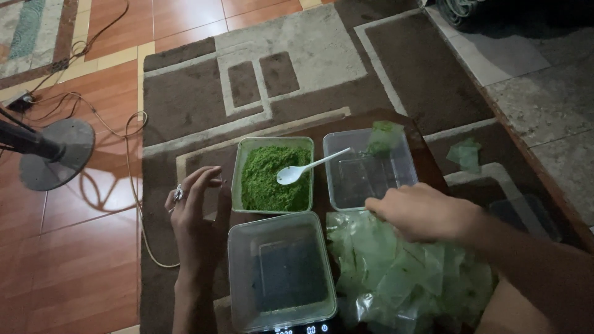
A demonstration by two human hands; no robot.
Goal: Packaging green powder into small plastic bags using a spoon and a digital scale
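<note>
The pile of small green plastic packets point(402, 272) lies near and to the right on the brown rug point(192, 99), and the right hand point(424, 210) rests on its far edge, fingers curled down into the packets; whether they pinch one I cannot tell.

Going from the left: a fan base point(59, 153) with cables stands on the red tiled floor point(80, 260). The left hand point(195, 204), a ring on 1 finger, hovers with fingers loosely spread and holds nothing, just beside a square tub of green powder point(269, 176). A white plastic spoon point(306, 168) lies in it, its handle pointing right. Near of that tub, an empty clear container point(281, 272) sits on a scale. Right of the powder stands a second clear container point(365, 173) with 1 filled packet point(383, 137) at its far rim. Further right, 1 loose packet point(465, 154) lies alone on the rug.
</note>
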